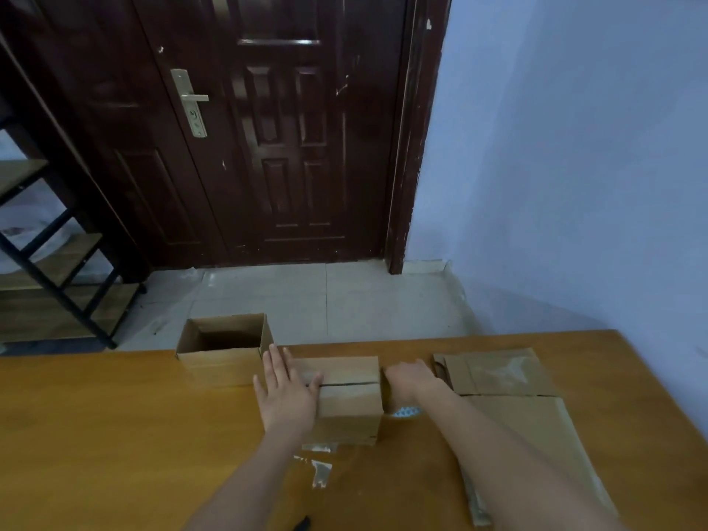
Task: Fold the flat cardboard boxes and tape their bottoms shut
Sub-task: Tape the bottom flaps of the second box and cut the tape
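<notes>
left hand (285, 392): flat, fingers spread, palm down | right hand (408, 377): curled, knuckles up | both forearms extended forward

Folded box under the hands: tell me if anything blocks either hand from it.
Nothing does. The left hand lies flat on the folded box, and the right hand is against its right side.

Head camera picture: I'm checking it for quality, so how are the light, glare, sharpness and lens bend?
Head view: dim, bluish light; soft glare on the table near the open box; the door frame and table edge bow from the wide lens; the left hand and right hand on the folded box look slightly soft; the flat cardboard lies in shade.
</notes>
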